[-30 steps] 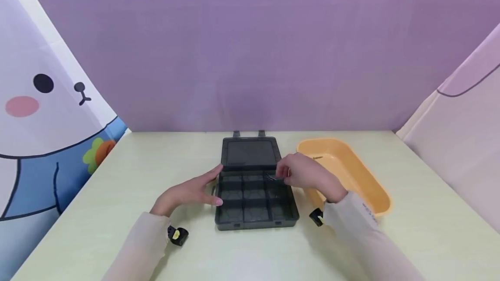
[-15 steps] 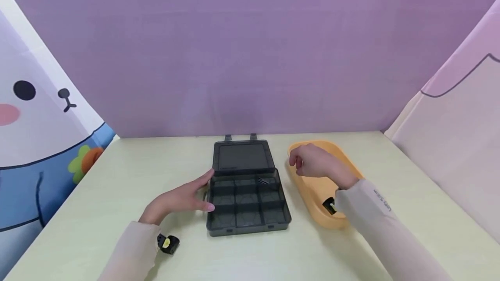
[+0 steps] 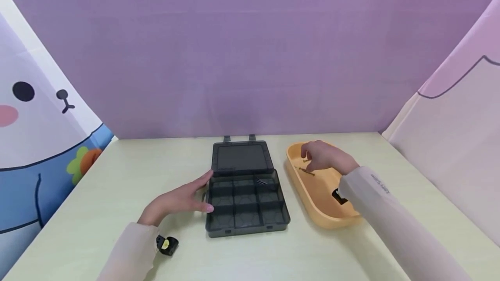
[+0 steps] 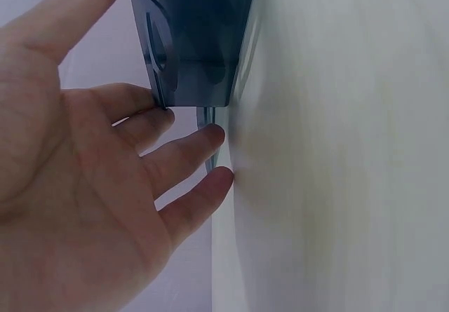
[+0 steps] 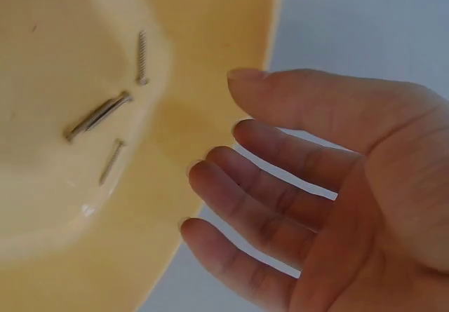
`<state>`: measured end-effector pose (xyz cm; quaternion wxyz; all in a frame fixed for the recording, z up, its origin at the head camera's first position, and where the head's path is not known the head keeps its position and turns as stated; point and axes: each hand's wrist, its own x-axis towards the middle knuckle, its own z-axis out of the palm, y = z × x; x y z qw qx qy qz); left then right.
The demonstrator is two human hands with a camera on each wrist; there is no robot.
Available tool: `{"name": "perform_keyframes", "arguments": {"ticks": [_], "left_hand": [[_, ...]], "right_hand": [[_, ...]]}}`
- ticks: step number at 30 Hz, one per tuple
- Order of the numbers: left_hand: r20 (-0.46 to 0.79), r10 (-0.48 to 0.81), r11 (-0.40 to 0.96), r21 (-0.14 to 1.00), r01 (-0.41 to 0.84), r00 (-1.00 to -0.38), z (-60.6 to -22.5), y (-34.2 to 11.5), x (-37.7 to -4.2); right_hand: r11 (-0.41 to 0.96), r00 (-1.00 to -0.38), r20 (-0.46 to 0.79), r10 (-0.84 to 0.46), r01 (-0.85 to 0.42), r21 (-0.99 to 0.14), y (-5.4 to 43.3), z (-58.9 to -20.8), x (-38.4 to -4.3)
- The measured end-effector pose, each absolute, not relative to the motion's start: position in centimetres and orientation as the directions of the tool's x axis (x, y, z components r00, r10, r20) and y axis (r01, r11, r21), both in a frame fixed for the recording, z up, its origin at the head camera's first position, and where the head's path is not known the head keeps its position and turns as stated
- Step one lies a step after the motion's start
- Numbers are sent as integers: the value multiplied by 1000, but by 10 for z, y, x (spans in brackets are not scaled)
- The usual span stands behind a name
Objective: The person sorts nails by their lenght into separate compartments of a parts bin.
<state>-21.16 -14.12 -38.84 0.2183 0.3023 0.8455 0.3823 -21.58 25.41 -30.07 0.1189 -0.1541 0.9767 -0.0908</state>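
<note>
A dark see-through compartment box [image 3: 246, 232] lies with its lid [image 3: 242, 156] folded back. Several thin screws [image 3: 261, 181] lie in its back right compartment. My left hand [image 3: 177, 203] rests against the box's left side, its fingers fairly straight and its thumb at the rim. Over the orange-yellow tray [image 3: 308, 198] to the right, my right hand [image 3: 324, 157] reaches down with loosely bent fingers and nothing between them. In the right wrist view, a short screw [image 5: 142, 56], longer screws [image 5: 98, 118] side by side and another small screw [image 5: 112, 161] lie on the tray's floor, apart from the fingertips.
The pale table [image 3: 175, 159] runs back to a purple cloth backdrop [image 3: 250, 55]. A cartoon-printed cloth [image 3: 43, 142] hangs at the left, and a pale cloth [image 3: 461, 142] at the right. The tray wall stands between the box and the right hand.
My right hand has moved from over the box's back right compartment rightward to the tray, and its fingers have loosened. The left hand has stayed at the box. The head view has shifted slightly.
</note>
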Motion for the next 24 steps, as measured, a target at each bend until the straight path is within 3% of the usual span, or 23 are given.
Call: {"name": "perform_keyframes", "arguments": {"ticks": [8, 24], "left_hand": [[-132, 679, 515, 787, 340, -722, -389, -140, -210], [-134, 676, 523, 780, 344, -725, -387, -142, -207]], "right_hand": [[959, -929, -274, -249, -197, -203, 261, -315, -230], [938, -916, -273, -294, -222, -265, 276, -348, -246]]}}
